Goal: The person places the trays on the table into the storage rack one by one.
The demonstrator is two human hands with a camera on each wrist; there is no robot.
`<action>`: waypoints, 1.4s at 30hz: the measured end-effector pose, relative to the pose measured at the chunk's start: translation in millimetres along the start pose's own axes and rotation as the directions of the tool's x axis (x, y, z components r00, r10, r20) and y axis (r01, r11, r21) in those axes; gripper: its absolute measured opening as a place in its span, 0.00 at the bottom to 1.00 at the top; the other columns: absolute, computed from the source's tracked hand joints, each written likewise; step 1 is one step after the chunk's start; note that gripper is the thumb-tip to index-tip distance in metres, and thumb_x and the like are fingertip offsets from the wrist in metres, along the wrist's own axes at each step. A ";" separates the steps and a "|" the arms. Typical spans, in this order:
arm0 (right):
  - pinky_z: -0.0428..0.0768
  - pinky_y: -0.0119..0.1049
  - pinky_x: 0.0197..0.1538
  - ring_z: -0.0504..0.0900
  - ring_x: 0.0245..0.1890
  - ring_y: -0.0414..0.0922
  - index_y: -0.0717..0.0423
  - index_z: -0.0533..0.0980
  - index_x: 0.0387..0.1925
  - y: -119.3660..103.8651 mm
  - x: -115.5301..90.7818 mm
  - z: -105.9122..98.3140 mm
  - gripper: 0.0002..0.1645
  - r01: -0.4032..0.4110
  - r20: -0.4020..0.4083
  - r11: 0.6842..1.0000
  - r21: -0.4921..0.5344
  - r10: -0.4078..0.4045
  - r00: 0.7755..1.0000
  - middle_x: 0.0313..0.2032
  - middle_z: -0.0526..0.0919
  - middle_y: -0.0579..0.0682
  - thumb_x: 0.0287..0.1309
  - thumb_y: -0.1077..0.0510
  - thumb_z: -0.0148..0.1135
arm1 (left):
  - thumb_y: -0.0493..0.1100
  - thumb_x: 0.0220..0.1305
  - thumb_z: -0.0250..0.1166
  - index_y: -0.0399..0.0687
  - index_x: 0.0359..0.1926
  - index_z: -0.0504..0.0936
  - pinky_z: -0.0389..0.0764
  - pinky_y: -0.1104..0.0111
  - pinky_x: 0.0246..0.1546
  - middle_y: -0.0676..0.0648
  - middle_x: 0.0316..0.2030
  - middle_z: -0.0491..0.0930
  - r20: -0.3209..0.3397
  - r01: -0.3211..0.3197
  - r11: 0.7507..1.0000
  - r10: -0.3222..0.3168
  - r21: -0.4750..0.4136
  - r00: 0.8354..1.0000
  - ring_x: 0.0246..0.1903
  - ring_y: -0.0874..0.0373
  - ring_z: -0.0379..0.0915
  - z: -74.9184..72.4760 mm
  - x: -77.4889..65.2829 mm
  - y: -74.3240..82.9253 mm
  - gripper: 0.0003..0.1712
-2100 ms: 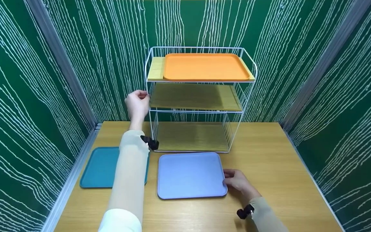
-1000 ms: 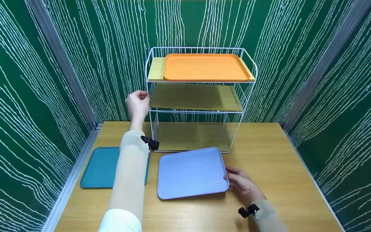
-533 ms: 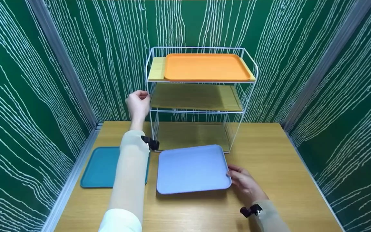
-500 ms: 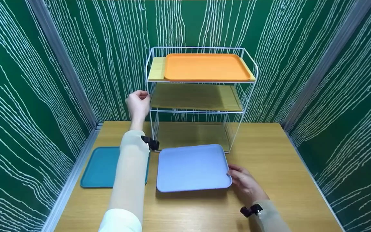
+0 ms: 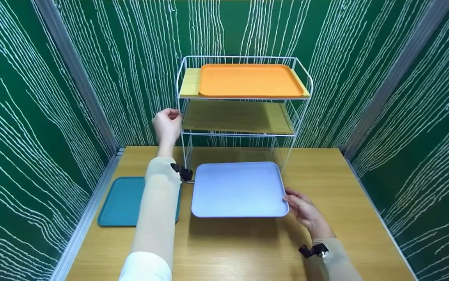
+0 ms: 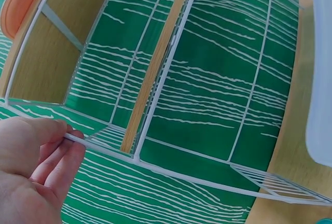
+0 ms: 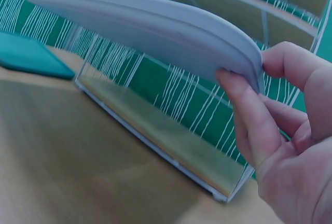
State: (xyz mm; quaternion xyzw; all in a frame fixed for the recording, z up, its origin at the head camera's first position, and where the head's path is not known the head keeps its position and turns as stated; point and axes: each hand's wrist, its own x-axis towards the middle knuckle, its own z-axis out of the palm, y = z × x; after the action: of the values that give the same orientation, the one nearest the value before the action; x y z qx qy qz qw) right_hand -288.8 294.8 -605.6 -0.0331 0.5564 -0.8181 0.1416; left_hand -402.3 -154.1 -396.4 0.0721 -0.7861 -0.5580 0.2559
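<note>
My right hand [image 5: 306,210] pinches the right edge of a light blue tray [image 5: 240,191], thumb above and fingers beneath, as the right wrist view shows. The tray is raised off the table, its shadow falling below it, and it overlaps the front of the bottom shelf in the head view. With thumb and fingertips my left hand [image 6: 41,167] pinches the white wire post at the left side of a three-tier rack [image 5: 244,135]. An orange tray [image 5: 251,80] lies on the rack's top shelf; the middle shelf [image 5: 236,117] is bare wood.
A teal tray [image 5: 121,203] lies on the wooden table [image 5: 224,253] at the left, partly hidden under my left forearm. Green walls with white streaks [image 5: 415,117] enclose the back and both sides. Small black cameras sit at both wrists.
The light blue tray has come up off the table and moved forward toward the rack, levelling from a tilt. My right hand has gone along with it. My left hand stays on the post.
</note>
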 end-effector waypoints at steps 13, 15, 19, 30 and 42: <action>0.87 0.31 0.46 0.90 0.37 0.40 0.55 0.80 0.51 -40.6 -4.0 15.5 0.17 0.003 -0.038 0.998 0.064 0.000 0.999 0.40 0.91 0.51 0.72 0.73 0.51 | 0.36 0.74 0.67 0.40 0.47 0.89 0.85 0.62 0.43 0.42 0.43 0.89 -0.003 -0.019 0.999 0.019 0.038 1.000 0.42 0.52 0.85 -1.4 0.0 2.1 0.06; 0.87 0.32 0.47 0.90 0.38 0.41 0.54 0.81 0.51 -48.0 -6.4 16.3 0.18 0.018 -0.028 0.997 0.068 -0.016 0.999 0.41 0.91 0.52 0.72 0.72 0.51 | 0.36 0.74 0.68 0.40 0.47 0.89 0.85 0.62 0.42 0.42 0.43 0.89 -0.002 -0.017 0.999 0.017 0.036 1.000 0.42 0.52 0.85 -1.5 -0.2 2.8 0.06; 0.88 0.33 0.47 0.90 0.39 0.42 0.53 0.83 0.51 -62.1 -12.6 18.7 0.20 0.056 -0.019 0.995 0.077 -0.055 0.998 0.44 0.91 0.53 0.73 0.73 0.49 | 0.35 0.75 0.67 0.40 0.47 0.89 0.85 0.61 0.43 0.43 0.44 0.88 0.000 -0.013 1.000 0.013 0.014 1.000 0.42 0.52 0.85 -1.9 -0.8 3.0 0.06; 0.88 0.33 0.46 0.91 0.39 0.42 0.52 0.84 0.52 -87.3 -24.7 23.9 0.23 0.092 -0.004 0.990 0.108 -0.092 0.996 0.44 0.90 0.53 0.75 0.72 0.47 | 0.35 0.74 0.68 0.40 0.47 0.89 0.86 0.61 0.46 0.43 0.45 0.88 0.002 0.005 1.000 -0.005 0.019 1.000 0.43 0.52 0.84 -1.1 1.1 1.2 0.05; 0.88 0.34 0.45 0.92 0.41 0.44 0.54 0.84 0.56 -111.2 -28.3 28.9 0.27 0.138 0.123 0.975 0.177 -0.161 0.979 0.44 0.90 0.54 0.77 0.73 0.40 | 0.34 0.74 0.68 0.39 0.46 0.89 0.85 0.62 0.43 0.42 0.44 0.88 0.003 -0.021 1.000 0.021 0.003 1.000 0.42 0.52 0.84 -0.3 3.1 -2.2 0.05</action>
State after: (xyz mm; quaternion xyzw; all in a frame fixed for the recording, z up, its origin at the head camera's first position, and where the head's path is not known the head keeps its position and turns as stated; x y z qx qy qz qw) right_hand -277.2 314.2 -489.5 -0.1187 0.4707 -0.8661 0.1194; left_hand -405.2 -156.4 -397.4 0.0633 -0.7880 -0.5541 0.2608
